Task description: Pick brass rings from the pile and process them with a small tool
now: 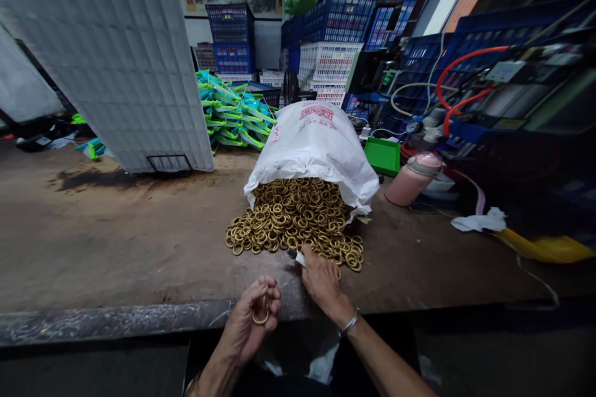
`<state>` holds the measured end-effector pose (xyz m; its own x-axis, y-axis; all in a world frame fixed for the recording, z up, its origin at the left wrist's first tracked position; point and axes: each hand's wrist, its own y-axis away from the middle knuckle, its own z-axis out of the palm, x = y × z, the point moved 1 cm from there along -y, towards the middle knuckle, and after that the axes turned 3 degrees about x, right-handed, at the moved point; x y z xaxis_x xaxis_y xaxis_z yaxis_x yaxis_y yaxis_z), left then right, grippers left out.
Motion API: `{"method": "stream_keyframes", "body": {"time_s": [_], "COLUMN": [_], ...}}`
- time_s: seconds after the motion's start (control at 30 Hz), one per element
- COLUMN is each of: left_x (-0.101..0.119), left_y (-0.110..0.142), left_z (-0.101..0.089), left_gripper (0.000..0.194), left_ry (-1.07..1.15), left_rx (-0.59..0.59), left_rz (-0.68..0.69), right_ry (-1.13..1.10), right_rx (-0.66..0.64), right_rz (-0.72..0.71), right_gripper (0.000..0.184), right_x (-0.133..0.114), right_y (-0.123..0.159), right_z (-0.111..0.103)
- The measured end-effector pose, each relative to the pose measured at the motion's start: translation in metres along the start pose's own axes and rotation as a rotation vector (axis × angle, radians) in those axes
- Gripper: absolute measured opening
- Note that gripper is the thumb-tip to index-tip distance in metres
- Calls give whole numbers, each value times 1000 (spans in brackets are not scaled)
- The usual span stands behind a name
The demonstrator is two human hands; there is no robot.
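My left hand (246,325), palm up near the table's front edge, is closed around a gold-coloured ring (261,321); its fingers partly hide the ring. My right hand (322,279) is gripping a small white tool with a black tip (298,257), whose kind I cannot make out. That hand lies against the front of a heap of gold-coloured rings (284,217). The heap spills from the mouth of a white woven sack (311,146) with red print, lying on its side on the wooden table (153,242).
A ribbed grey-white panel (125,68) stands at the left. Behind are bright green and blue plastic pieces (237,115) and stacked blue crates (233,37). To the right are a green tray (382,156), a pink bottle (413,180), red hoses (459,108) and a yellow sheet (549,248).
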<state>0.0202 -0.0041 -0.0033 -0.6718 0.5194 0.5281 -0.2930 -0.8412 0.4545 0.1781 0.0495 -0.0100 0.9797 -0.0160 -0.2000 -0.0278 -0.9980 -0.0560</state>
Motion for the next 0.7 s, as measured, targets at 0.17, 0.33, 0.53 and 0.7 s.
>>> {"method": "stream_keyframes", "body": {"time_s": [0.17,0.33,0.53,0.7], "left_x": [-1,-2,-1,1], "left_y": [-4,-9,-12,-8], "left_z": [1,2,-4,-3], "left_gripper": [20,23,26,19], "left_ry": [-52,-343,-712,-864], "left_rx": [65,126,32,-39], "left_rz": [39,255,457,503], "right_ry": [-331,-819,-1156,-1217], "right_rx": [74,-179,-480,-634], "right_rz": [-34,-4,11,102], "right_gripper": [10,12,11,9], "right_x": [-3,-15,-21,-19], "right_y": [1,5,14,18], "right_z": [-6,-9,-6,-2]}}
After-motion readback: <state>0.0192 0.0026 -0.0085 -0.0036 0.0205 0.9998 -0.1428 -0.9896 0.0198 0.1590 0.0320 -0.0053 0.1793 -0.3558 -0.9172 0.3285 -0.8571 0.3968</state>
